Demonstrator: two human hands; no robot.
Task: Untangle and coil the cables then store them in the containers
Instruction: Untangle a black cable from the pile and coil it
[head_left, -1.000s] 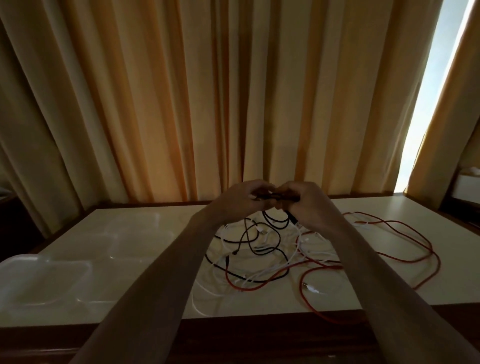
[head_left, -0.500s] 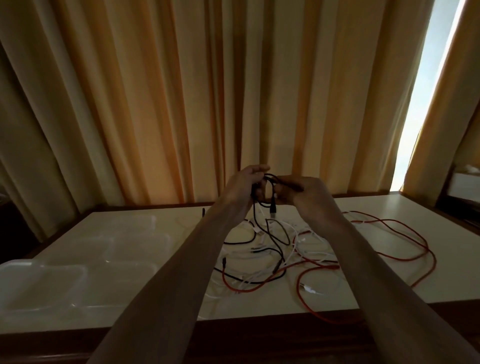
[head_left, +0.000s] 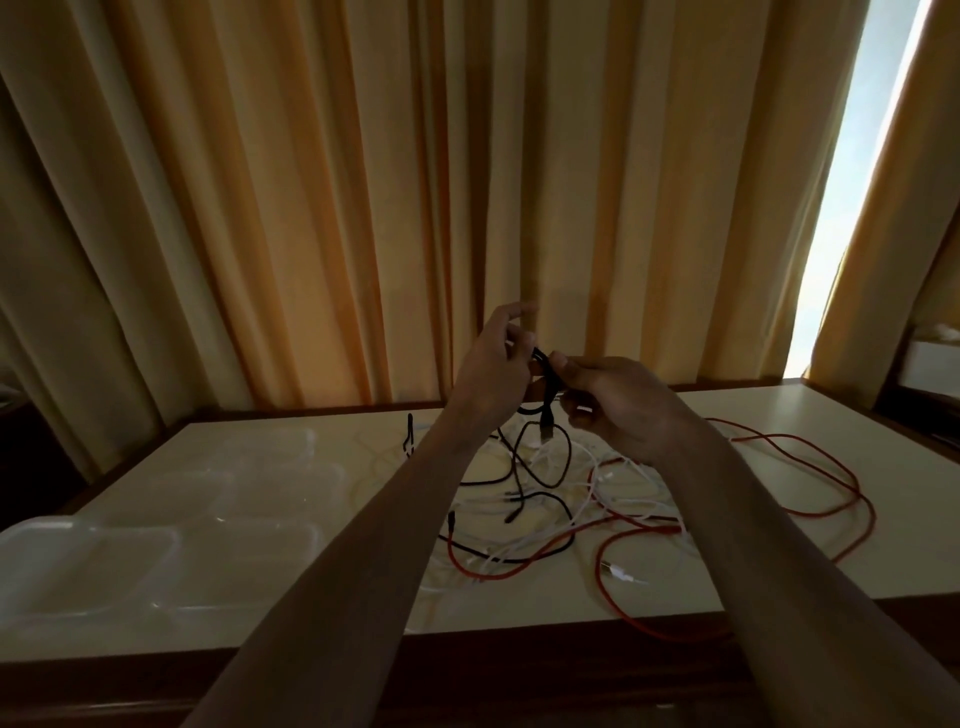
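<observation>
Currently both hands — left (head_left: 493, 371), right (head_left: 618, 410) — pinch the black cable (head_left: 545, 379) above the desk (head_left: 779, 545) tangle. Feed short loops, keep slack — don't drag white or red strands along.

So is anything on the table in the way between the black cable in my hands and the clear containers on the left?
Nothing visible blocks it. The black cable, held up between left hand and right hand, trails into the cable tangle; bare table lies before the containers.
</observation>
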